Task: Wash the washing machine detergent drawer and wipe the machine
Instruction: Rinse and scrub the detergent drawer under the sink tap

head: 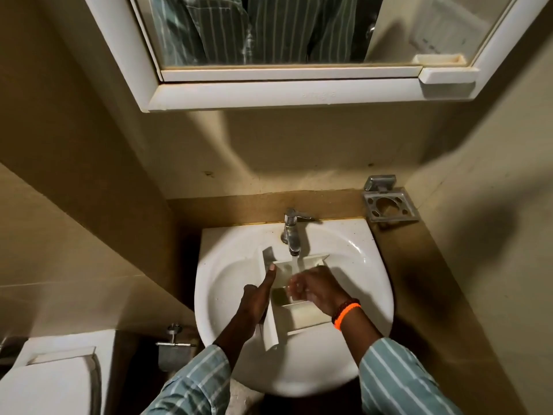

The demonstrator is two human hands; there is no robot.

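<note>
A white detergent drawer [302, 317] lies in the white basin [368, 283] under the chrome tap [291, 235], and water runs from the tap into its far compartment. My left hand [257, 298] grips the drawer's left wall, thumb stretched along the rim. My right hand [314, 290], with an orange band at the wrist, is inside a middle compartment with its fingers bent against the wet plastic; the fingers are blurred. The washing machine is not in view.
A white-framed mirror cabinet [287, 91] hangs over the basin. A metal soap holder [389, 205] is fixed on the wall at the right. A toilet cistern [54, 381] and a metal paper holder [173, 345] stand at the lower left. Beige walls close in on both sides.
</note>
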